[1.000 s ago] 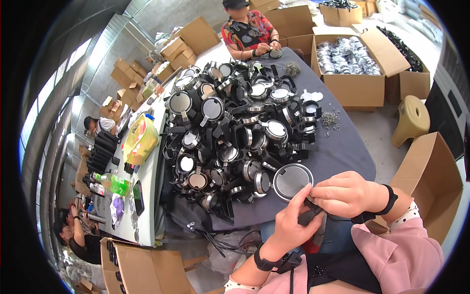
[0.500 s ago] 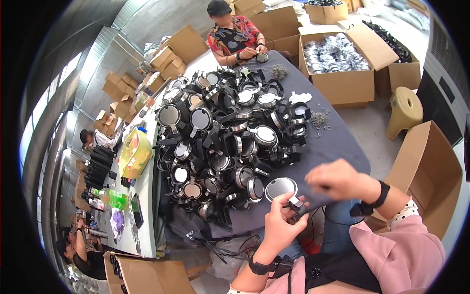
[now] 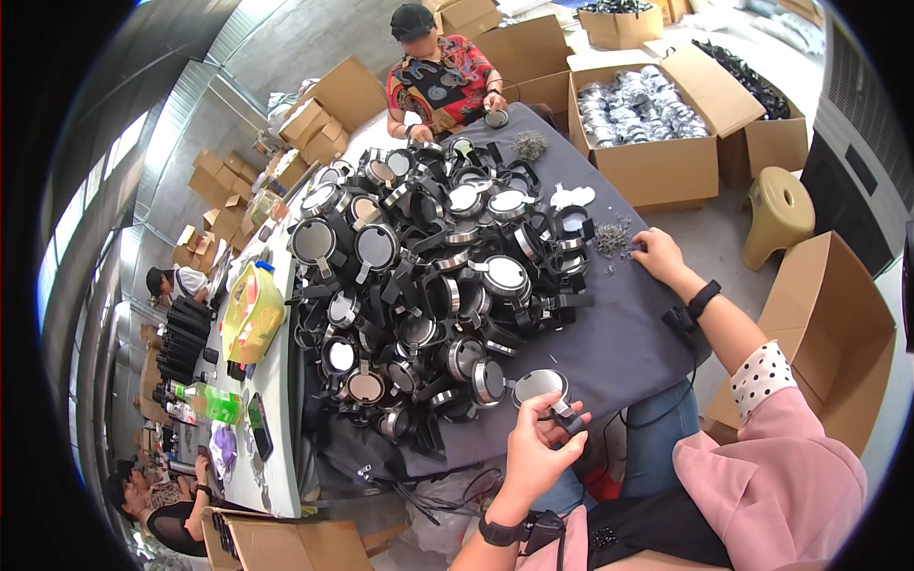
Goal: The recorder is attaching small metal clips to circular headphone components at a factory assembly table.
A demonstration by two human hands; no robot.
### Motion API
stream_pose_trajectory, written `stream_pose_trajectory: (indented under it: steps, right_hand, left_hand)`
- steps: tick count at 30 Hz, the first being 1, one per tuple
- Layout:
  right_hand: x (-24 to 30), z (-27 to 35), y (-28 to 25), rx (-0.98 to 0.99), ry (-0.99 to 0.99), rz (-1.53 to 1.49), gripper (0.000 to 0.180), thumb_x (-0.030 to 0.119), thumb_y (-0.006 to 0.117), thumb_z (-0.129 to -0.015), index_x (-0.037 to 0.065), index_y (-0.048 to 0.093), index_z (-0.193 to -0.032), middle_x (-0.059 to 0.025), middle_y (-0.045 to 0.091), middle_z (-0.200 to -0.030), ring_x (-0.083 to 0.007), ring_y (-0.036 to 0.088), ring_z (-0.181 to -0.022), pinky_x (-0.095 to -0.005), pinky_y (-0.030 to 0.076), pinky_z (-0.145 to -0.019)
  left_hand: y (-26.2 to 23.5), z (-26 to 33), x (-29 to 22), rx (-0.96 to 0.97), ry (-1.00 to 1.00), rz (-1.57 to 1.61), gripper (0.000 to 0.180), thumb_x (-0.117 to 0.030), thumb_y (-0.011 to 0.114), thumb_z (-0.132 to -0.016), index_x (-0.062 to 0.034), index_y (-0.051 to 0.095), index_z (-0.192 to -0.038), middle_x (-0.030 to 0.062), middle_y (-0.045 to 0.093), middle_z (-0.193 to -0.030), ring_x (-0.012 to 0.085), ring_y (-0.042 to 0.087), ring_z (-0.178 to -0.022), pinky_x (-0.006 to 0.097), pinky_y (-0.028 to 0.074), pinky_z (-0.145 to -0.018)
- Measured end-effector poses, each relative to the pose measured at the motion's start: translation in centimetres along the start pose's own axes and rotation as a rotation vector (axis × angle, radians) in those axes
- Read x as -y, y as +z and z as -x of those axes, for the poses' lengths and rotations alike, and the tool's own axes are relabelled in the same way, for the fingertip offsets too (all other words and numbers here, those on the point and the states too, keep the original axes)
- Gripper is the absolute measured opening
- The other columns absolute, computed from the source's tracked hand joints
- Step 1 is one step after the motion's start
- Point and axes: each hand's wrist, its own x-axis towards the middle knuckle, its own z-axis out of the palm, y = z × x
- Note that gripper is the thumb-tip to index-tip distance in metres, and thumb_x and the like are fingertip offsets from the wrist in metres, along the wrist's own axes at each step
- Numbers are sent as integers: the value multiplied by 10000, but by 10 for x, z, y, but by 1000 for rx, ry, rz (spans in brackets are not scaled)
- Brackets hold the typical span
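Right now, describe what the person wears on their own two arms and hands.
Both hands are bare, no gloves. The left hand has a black band with a dark bulky unit on its wrist. The right hand has a black wristband; further up the forearm comes a white cuff with black dots, then a loose pink sleeve.

A heap of headphone cups (image 3: 428,295) in glossy black plastic with shiny metallic rims is spread over a matt dark grey cloth on the worktop (image 3: 628,333). A round cup (image 3: 540,385) with a smooth, dull silver face is held in the left hand (image 3: 533,457). Small rough grey metal bits (image 3: 611,238) are touched by the right hand (image 3: 657,255). Matt brown cardboard boxes (image 3: 657,167) are seen alongside.
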Motion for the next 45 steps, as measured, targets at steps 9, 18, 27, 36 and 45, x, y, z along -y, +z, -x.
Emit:
stream_pose_trajectory:
  steps: [9,18,27,36,45]
  right_hand:
    - [25,28,-24,196,142,-712,27,7,583,-794,11,568,-817,-63,621,-759,-108,581,-618,-263,464,-532]
    - [136,102,-102,380,-112,-870,100,5,609,-806,7,618,-905,-7,595,-725,-62,509,-594,-207,410,-520]
    - [183,138,-137,107,-870,-591,252,-25,730,-684,36,627,-905,-80,625,-806,-234,628,-666,-319,508,-566]
    - [185,140,-133,27,-1180,-436,364,-31,683,-581,9,637,-940,-93,582,-848,-234,602,-639,-318,502,-524]
    - [178,138,-127,23,-1261,-478,354,-40,658,-689,-22,660,-1043,-134,612,-916,-219,628,-643,-305,521,-515]
  left_hand:
    - [3,-6,-2,28,-40,84,591,67,649,-788,-13,346,-1289,227,534,-1204,275,608,-1081,381,504,-939]
    - [15,-22,-36,44,22,202,571,22,653,-794,-10,367,-1287,218,561,-1178,280,625,-1058,363,495,-938]
    - [28,-15,-59,89,56,252,591,4,673,-799,28,360,-1299,189,575,-1151,257,637,-1031,333,514,-898]
    - [31,-2,-68,132,70,192,596,74,655,-820,10,329,-1314,143,513,-1195,209,589,-1081,302,512,-917]
    - [30,-2,-63,149,181,233,536,53,635,-843,3,370,-1306,121,501,-1197,170,584,-1054,271,509,-874]
